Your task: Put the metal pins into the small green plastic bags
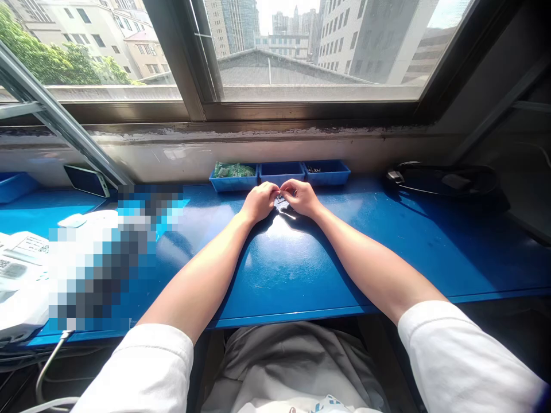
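Note:
My left hand (260,202) and my right hand (302,198) meet fingertip to fingertip above the blue tabletop (282,264). Both are closed in a pinch. Between the fingertips is a tiny part with thin, dark or metallic legs (280,198); its kind is too small to make out, and the fingers hide much of it. Just behind the hands, three blue bins stand in a row. Green circuit boards (235,170) lie in the left bin (235,183), and small pieces with thin metal legs (316,170) in the right bin (329,179). The middle bin (282,175) shows its blue inside.
On the left stand a phone (88,180), another blue bin (15,184), white devices (21,275) and a pixelated patch. A metal strut (64,115) slants down there. A black bag-like item (451,183) lies at the right, under the window (301,109).

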A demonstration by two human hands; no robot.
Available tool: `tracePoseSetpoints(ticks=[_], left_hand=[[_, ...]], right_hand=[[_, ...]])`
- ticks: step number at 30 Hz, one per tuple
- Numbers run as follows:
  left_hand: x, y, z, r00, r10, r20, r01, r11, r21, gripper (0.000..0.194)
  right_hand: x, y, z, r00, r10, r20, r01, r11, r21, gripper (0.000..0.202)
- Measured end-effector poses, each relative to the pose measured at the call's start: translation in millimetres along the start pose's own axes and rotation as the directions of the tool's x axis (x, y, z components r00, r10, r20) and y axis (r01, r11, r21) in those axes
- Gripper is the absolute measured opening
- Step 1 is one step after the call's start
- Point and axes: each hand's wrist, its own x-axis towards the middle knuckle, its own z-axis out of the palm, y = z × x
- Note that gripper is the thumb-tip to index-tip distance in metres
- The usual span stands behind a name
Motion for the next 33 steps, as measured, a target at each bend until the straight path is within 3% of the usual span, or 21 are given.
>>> tracePoseSetpoints(ticks=[3,6,9,12,17,20,28,33], left_hand=[[0.2,0.3,0.4,1.000,-0.003,0.018,0.003,1.000,0.005,0.020],[0.3,1.3,0.8,1.000,-0.015,0.022,0.015,1.000,0.006,0.021],[0.2,1.7,1.0,0.999,-0.046,0.014,0.046,0.999,0.004,0.022],[-0.3,1.3,1.4,0.998,-0.056,0.022,0.056,0.998,0.007,0.022],[-1.2,1.3,2.1,0.997,-0.055,0.058,0.054,0.998,0.014,0.022],[-1.7,1.4,2.5,0.995,-0.058,0.086,0.056,0.998,0.020,0.022],[-2.8,-0.8,3.8,0.994,-0.034,0.107,0.029,0.998,0.050,0.022],[-3.5,-0.9,1.9,0.993,-0.028,0.117,0.023,0.999,0.045,0.028]], right_hand=[[1.1,-1.3,-0.3,0.999,0.053,0.005,-0.053,0.988,0.142,0.015],[2.8,-1.2,-2.6,0.995,0.103,-0.017,-0.100,0.984,0.146,0.016],[5.1,2.6,-6.3,0.980,0.117,-0.161,-0.126,0.991,-0.044,0.011],[7.4,8.9,-9.7,0.960,0.111,-0.258,-0.187,0.937,-0.294,0.020],[8.3,16.2,-10.1,0.959,0.212,-0.187,-0.279,0.823,-0.495,0.061],[8.1,18.4,-7.9,0.959,0.260,-0.109,-0.277,0.791,-0.545,0.073],[9.4,21.8,-6.3,0.951,0.294,-0.096,-0.300,0.798,-0.523,0.063],[6.9,17.9,-8.4,0.975,0.140,-0.174,-0.210,0.843,-0.495,0.039]])
